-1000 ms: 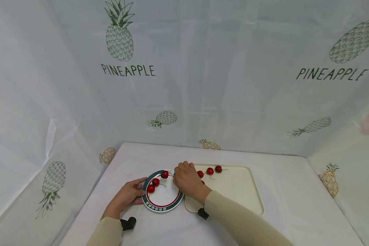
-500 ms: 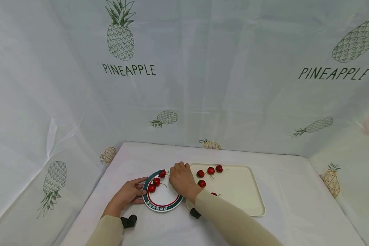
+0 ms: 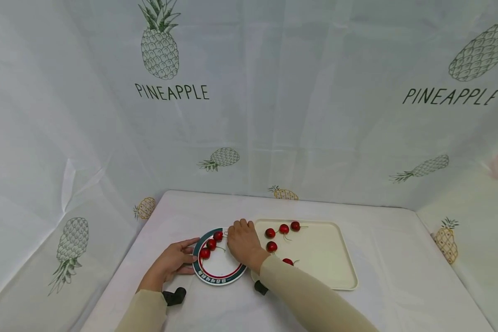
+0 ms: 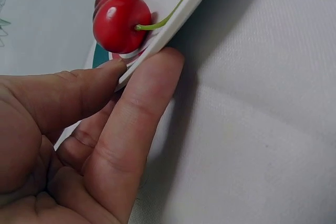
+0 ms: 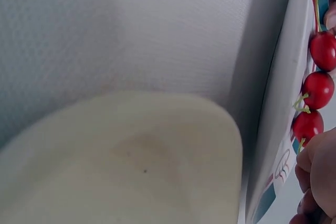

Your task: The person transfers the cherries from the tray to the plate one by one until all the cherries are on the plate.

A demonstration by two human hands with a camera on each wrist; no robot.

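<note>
A round white plate [image 3: 223, 266] with a green and red rim lies on the table. My left hand [image 3: 175, 260] holds its left edge, thumb on top and fingers beneath, as the left wrist view shows. Three red cherries with green stems sit in a row along the plate's left side: a near one [image 4: 121, 23], a middle one [image 3: 211, 244] and a far one [image 3: 218, 236]. Over the plate's right part, my right hand [image 3: 244, 242] pinches the far cherry's stem; its fingertips are partly hidden. In the right wrist view that cherry [image 5: 308, 126] touches its neighbour.
Right of the plate lies a cream tray [image 3: 321, 251] with several cherries [image 3: 271, 246] on its left half; my right sleeve [image 3: 307, 295] crosses its near-left corner. Black wrist mounts [image 3: 174, 296] show by both wrists. A white curtain with pineapple prints [image 3: 159, 53] hangs behind the table.
My right hand has moved left over the plate, bringing the far cherry closer into line with the other two. My left hand has stayed at the plate's edge.
</note>
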